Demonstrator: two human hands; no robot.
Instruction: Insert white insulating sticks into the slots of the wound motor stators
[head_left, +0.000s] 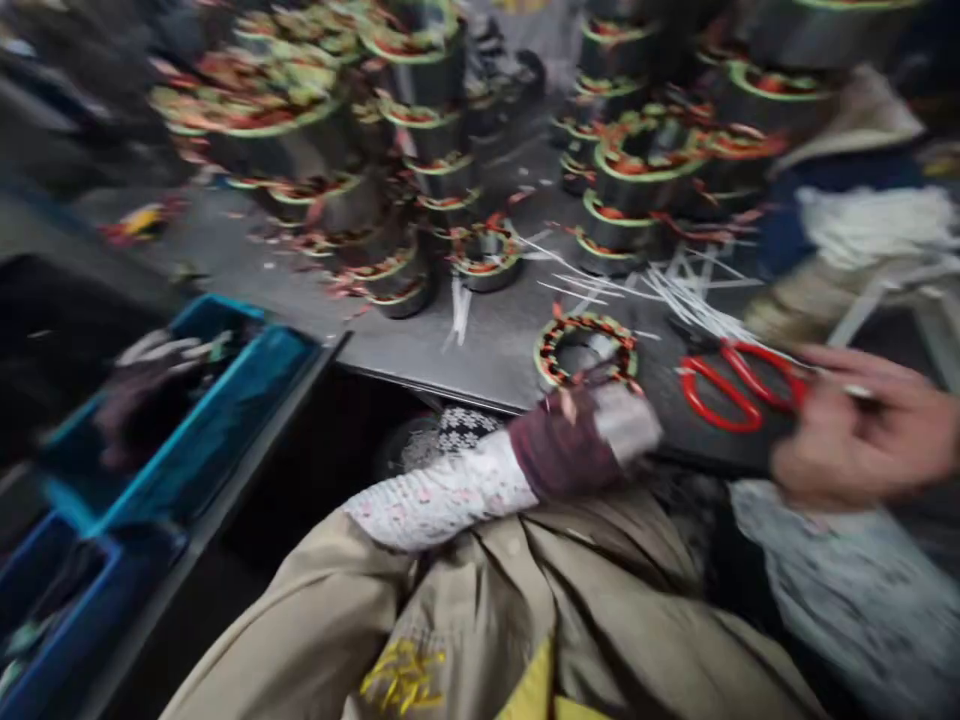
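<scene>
My left hand (628,425), in a greyish covering with a dark maroon band around the wrist, is at the table's front edge. It is against the near side of a wound stator ring (546,352) with green rims and orange-red windings; its fingers are smeared and partly hidden. My right hand (862,440) is bare and closed, with a small pale tip showing between the fingers. What it grips is blurred. Red-handled scissors (721,395) are right beside it, their blade end hidden near the fingers. Thin white strips (694,305) lie just behind the scissors.
Stacks of wound stators (439,150) stand at the back left, with more stacks (637,170) at the back right. A teal bin (180,420) holding a glove and a blue bin (67,600) sit at the left. White cloth (874,225) lies at right.
</scene>
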